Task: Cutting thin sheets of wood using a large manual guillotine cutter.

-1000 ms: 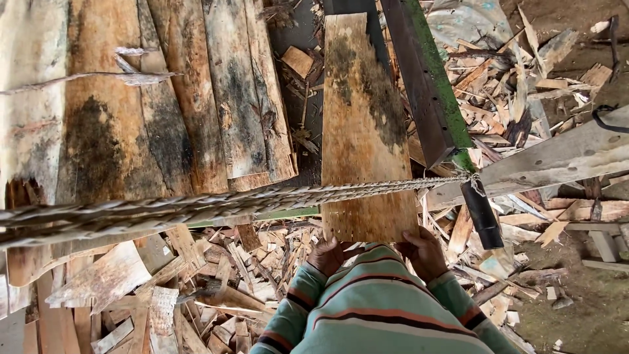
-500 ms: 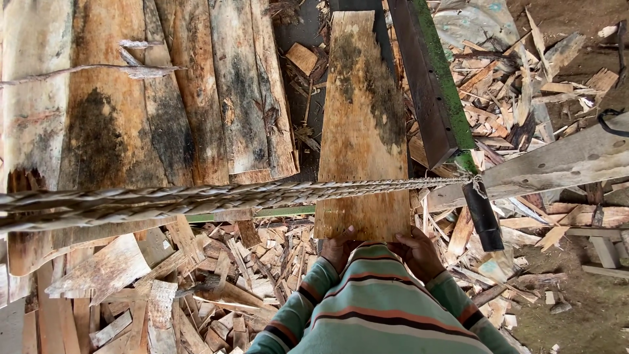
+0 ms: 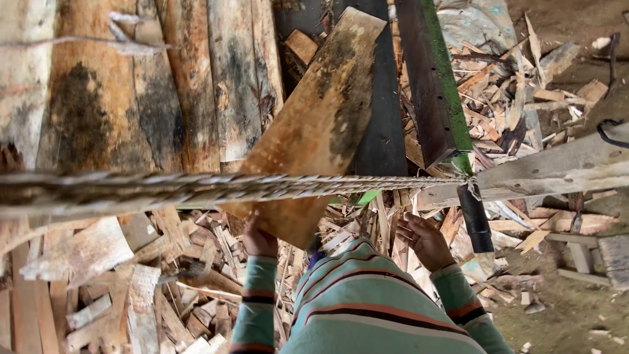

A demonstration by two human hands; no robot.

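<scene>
Far left: stacked slabs lean side by side, bark-edged, dark stains on the faces. A twisted rope runs taut across the whole view, right in front of you, crossing over the plank.

Your left hand is clamped on the near lower edge of the stained plank, fingers curled under it. The plank lies tilted, far end pointing up and right, its near end over the pile of offcuts.

Your right hand is off the wood, palm open, fingers spread, holding nothing, just right of the plank's near corner.

Risks, as judged from here: one hand carries a long board, so it can twist or slide out of your grip and drop into the scrap. The rope may snag the plank as it lifts. Rough edges mean splinters for bare fingers. At right, the dark green-edged beam and pale crossbeam sit close; a swinging end could strike them
</scene>
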